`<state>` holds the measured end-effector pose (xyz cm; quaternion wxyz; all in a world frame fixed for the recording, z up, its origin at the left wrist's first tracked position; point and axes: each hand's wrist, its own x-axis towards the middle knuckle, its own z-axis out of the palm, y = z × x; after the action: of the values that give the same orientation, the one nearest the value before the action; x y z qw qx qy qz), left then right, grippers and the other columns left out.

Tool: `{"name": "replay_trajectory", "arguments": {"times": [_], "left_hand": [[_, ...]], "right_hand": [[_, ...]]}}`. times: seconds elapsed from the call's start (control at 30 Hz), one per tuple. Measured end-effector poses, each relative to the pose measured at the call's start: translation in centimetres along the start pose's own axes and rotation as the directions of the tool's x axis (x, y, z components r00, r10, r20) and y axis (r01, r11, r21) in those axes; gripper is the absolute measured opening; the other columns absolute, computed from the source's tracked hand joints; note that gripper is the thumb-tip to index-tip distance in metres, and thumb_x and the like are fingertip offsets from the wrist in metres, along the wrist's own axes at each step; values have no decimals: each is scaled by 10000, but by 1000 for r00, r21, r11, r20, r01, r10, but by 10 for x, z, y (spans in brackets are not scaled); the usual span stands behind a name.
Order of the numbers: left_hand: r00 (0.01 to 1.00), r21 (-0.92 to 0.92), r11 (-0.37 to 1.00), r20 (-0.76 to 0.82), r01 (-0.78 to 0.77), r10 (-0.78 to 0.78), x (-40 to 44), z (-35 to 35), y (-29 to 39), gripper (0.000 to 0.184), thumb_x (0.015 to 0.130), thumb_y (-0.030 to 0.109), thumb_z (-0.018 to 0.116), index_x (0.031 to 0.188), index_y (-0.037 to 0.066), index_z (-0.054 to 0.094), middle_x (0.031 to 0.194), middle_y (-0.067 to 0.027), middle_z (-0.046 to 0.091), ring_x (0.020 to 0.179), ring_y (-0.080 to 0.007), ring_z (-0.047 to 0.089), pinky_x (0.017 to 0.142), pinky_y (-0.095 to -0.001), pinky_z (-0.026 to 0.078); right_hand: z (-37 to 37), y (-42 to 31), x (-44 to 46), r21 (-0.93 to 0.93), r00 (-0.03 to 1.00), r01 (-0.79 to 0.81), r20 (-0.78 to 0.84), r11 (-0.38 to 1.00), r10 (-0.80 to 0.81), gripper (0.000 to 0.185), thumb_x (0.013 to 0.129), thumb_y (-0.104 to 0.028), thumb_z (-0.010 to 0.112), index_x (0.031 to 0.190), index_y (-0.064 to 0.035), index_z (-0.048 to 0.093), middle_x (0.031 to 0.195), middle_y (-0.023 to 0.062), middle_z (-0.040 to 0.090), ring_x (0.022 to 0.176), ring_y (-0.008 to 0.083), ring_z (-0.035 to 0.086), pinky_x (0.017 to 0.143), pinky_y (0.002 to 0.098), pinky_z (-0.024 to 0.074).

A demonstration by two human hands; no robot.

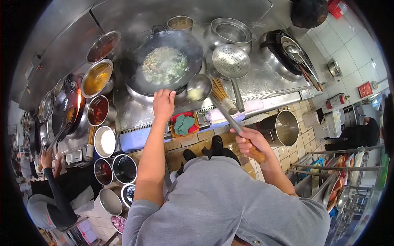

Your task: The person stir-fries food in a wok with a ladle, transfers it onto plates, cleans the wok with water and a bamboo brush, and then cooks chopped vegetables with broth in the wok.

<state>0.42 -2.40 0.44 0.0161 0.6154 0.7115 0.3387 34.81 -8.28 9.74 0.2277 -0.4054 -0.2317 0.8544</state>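
My left hand (164, 104) is closed at the near rim of a big dark wok (131, 69), where its fingertips curl over the edge. Chopped, pale green and white food (165, 65) steams in the middle of this wok. In my right hand (252, 144) is the wooden-ended handle of a ladle (199, 87). The ladle's bowl hangs just right of the wok's rim and has a pale yellowish lump in it. Beside the bowl, a bamboo wok brush (221, 91) lies on the steel counter, next to a perforated strainer (231, 60).
Left of the wok stand containers of yellow oil (97, 78) and red sauce (97, 110). Flames rise at another wok (65, 106), where a co-worker's hand (46, 158) holds a ladle. A box with a green cloth (184, 124) sits at the counter's front; a metal pot (286, 128) is at right.
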Motion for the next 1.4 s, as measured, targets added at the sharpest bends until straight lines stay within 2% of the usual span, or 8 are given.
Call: {"name": "replay_trajectory", "arguments": {"times": [0.03, 0.17, 0.43, 0.5, 0.9, 1.13, 1.33, 1.4], "left_hand": [[1000, -1, 1000, 0, 4, -4, 1, -1, -1, 269, 877, 282, 509, 796, 29, 552, 827, -143, 539, 824, -352, 485, 722, -447, 411], [1000, 26, 1000, -15, 14, -14, 0, 0, -2, 264, 870, 283, 515, 799, 32, 557, 842, -143, 546, 838, -354, 489, 722, -450, 416], [999, -39, 999, -50, 2, -4, -1, -1, -1, 235, 870, 253, 515, 806, 35, 576, 834, -154, 555, 828, -362, 484, 737, -440, 401], [997, -56, 998, -72, -16, 12, 1, -2, 0, 233, 871, 249, 514, 796, 36, 571, 817, -153, 548, 816, -362, 481, 732, -439, 397], [998, -47, 998, -50, -34, 31, -1, -1, 0, 234, 864, 238, 519, 771, 25, 551, 823, -159, 547, 822, -364, 481, 741, -447, 400], [999, -21, 999, -41, -35, 34, 3, -1, 1, 231, 865, 232, 523, 759, 28, 546, 784, -148, 531, 782, -350, 468, 714, -432, 389], [988, 3, 999, -152, 35, -34, 9, 8, 11, 316, 798, 228, 607, 583, 31, 486, 625, -116, 475, 677, -312, 458, 627, -416, 380], [990, 19, 998, -128, 60, -57, 11, 10, 9, 309, 797, 220, 609, 586, 30, 486, 626, -115, 473, 676, -310, 455, 625, -415, 376]], "right_hand": [[-1, -1, -1, 213, 986, -108, 150, 971, 77, 268, 900, -95, 450, 1161, -33, 442, 669, 12, 447, 490, 78, 419, 425, 223, 351], [10, 19, 7, -655, 945, 49, -214, 754, -247, 287, 868, -83, 517, 1142, -39, 442, 642, 14, 455, 438, 78, 401, 394, 222, 345], [-2, -20, 11, 501, 958, 147, 142, 853, -248, 261, 927, -138, 428, 1186, -98, 431, 642, -13, 404, 437, 66, 373, 399, 214, 352], [6, -18, 23, -343, 895, 286, -237, 895, -377, 265, 930, -139, 424, 1191, -100, 429, 645, -12, 401, 437, 65, 368, 403, 209, 352], [-17, -24, 26, -141, 916, 329, -191, 934, -352, 205, 918, -127, 457, 1121, -103, 464, 648, -6, 416, 466, 74, 386, 420, 242, 354], [-37, -89, 53, -431, 799, 334, -342, 838, -494, 208, 871, -132, 514, 1029, -37, 419, 617, 11, 453, 432, 97, 430, 396, 259, 377], [-95, -222, 181, -925, 587, 170, -182, 340, -789, 263, 794, -177, 590, 961, 21, 547, 690, 143, 590, 518, 230, 582, 513, 354, 468], [-149, -264, 266, -998, 366, -26, 49, -63, -929, 305, 804, -218, 580, 953, 47, 565, 697, 121, 615, 488, 198, 545, 499, 371, 438]]}}
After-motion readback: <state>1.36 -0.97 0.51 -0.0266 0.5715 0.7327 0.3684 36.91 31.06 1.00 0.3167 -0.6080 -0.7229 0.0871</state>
